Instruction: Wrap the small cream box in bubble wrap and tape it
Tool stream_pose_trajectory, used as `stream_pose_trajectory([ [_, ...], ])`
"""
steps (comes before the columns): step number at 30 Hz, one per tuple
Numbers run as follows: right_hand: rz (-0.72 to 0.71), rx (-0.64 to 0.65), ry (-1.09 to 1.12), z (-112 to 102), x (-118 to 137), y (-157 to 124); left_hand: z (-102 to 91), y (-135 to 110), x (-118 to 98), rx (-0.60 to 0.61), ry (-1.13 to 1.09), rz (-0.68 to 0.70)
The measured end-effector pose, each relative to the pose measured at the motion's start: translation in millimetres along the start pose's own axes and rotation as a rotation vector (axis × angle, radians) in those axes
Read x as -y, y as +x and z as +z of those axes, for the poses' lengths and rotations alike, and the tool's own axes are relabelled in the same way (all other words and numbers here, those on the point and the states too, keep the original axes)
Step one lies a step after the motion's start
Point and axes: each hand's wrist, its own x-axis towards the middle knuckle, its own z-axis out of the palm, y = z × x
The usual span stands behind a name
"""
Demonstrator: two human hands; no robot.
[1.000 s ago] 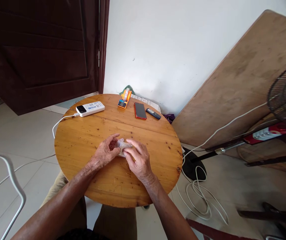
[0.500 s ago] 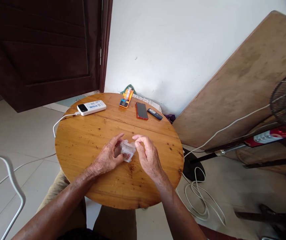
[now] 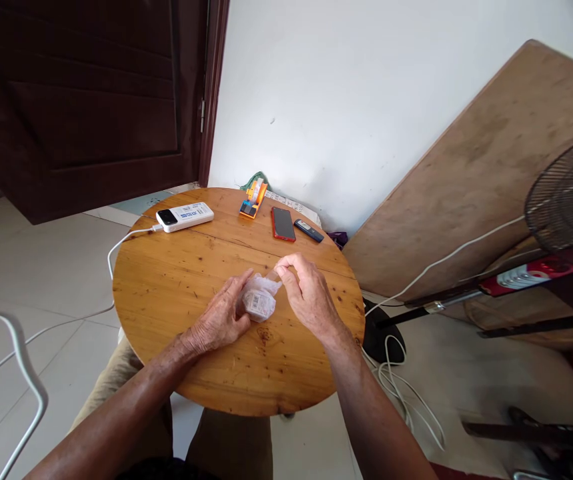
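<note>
A small package (image 3: pixel 259 304) wrapped in whitish see-through plastic, with a printed label, sits near the middle of the round wooden table. My left hand (image 3: pixel 223 312) grips it from the left, fingers behind and thumb in front. At its upper right, my right hand (image 3: pixel 307 292) pinches a clear strip (image 3: pixel 273 274) between thumb and forefinger. The strip looks like tape and runs down to the plastic; whether it is stuck there I cannot tell.
Toward the back of the table (image 3: pixel 166 280) are a white power bank (image 3: pixel 186 217) with a cable, an orange tape dispenser (image 3: pixel 253 199), a red-edged phone (image 3: pixel 283 224) and a dark blue handheld device (image 3: pixel 309 231). A fan (image 3: pixel 569 200) stands right; cables lie on the floor.
The package has turned in my left hand, so a different printed face shows. My right hand has moved slightly up and right, and the clear strip now shows at its fingertips.
</note>
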Motion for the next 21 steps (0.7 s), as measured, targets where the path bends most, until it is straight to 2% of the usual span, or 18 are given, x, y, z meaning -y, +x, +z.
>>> stream_pose_trajectory([
  [5, 0.013, -0.001, -0.010, -3, -5, 5, -0.1, -1, 0, 0.022, -0.011, -0.013],
  [9, 0.078, 0.010, 0.038, -1, -22, 18, -3.4, 0, -6, 0.028, 0.042, -0.030],
  [15, 0.192, 0.061, 0.111, 11, -54, 44, -7.2, 0, -11, 0.028, 0.080, -0.009],
  [21, 0.289, 0.109, 0.169, 23, -68, 62, -9.2, -1, -15, 0.060, 0.117, -0.065],
])
